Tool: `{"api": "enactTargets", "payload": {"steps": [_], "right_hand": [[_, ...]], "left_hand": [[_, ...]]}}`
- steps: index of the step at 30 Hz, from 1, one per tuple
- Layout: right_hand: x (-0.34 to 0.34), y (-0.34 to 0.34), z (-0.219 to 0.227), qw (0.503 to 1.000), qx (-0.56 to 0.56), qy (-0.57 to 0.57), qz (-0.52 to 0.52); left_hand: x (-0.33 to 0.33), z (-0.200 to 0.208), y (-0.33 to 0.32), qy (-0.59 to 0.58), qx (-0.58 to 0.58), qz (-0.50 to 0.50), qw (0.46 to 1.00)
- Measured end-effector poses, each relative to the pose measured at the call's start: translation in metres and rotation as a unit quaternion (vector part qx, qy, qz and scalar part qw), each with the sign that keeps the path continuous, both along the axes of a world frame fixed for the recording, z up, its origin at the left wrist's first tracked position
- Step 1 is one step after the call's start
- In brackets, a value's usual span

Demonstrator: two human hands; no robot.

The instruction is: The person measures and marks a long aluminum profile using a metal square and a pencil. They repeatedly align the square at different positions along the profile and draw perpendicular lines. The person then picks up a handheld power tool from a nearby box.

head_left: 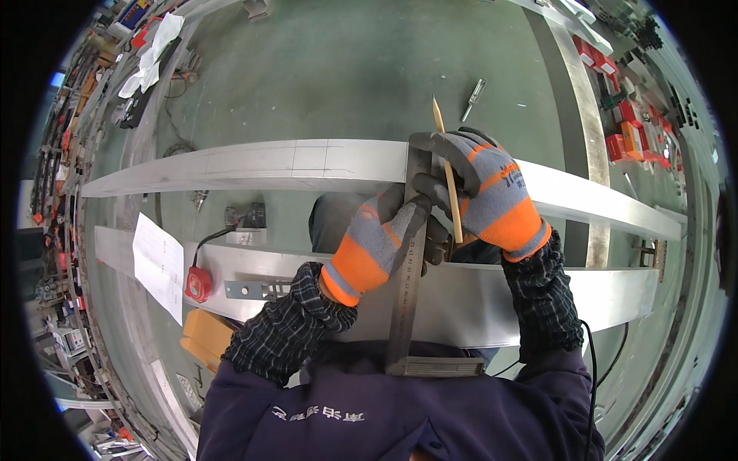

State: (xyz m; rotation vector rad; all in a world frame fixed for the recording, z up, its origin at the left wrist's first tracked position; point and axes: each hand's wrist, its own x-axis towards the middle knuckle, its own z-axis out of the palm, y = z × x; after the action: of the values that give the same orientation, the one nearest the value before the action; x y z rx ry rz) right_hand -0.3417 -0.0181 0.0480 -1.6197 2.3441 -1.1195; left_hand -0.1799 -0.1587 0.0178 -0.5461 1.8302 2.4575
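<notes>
My left hand (369, 244), in a grey and orange work glove, is closed round the blade of a steel try square (405, 307). The blade runs toward me, and its thick stock lies close to my body. In my gloved right hand (498, 192) is a wooden pencil (452, 196), its sharpened tip pointing away from me. The right fingers also press at the far end of the square, against a long silver metal beam (261, 165). Thin marked lines cross that beam left of my hands. Fingertips partly hide the square's far end.
A second metal beam (492, 307) lies nearer me, with a red tape measure (198, 284), a slotted metal plate (257, 290) and a paper sheet (159, 265) at its left. A power drill (246, 217) sits between the beams. Beyond lies a small screwdriver-like tool (474, 100). Red boxes (626, 115) stand far right.
</notes>
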Motion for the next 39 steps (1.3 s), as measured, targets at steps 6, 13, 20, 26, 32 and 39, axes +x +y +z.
{"api": "enactTargets", "payload": {"steps": [6, 13, 20, 26, 32, 39], "right_hand": [[-0.017, 0.007, -0.007, 0.969, -0.186, -0.158, -0.031], [-0.017, 0.017, -0.002, 0.936, -0.234, -0.257, -0.058], [-0.019, 0.019, -0.001, 0.926, -0.241, -0.285, -0.054], [-0.014, 0.013, 0.002, 0.886, -0.283, -0.356, -0.095], [-0.021, 0.016, -0.003, 0.867, -0.282, -0.404, -0.066], [-0.019, 0.013, -0.005, 0.853, -0.324, -0.405, -0.065]], "left_hand": [[0.001, 0.027, 0.007, -0.039, 0.058, 0.025, 0.997], [0.001, 0.029, 0.007, -0.053, 0.063, 0.036, 0.996], [-0.003, 0.029, 0.009, -0.089, 0.059, 0.059, 0.993], [-0.005, 0.032, 0.01, -0.09, 0.064, 0.059, 0.992], [-0.003, 0.027, 0.01, -0.062, 0.096, 0.062, 0.991], [-0.004, 0.031, 0.011, -0.074, 0.096, 0.073, 0.99]]}}
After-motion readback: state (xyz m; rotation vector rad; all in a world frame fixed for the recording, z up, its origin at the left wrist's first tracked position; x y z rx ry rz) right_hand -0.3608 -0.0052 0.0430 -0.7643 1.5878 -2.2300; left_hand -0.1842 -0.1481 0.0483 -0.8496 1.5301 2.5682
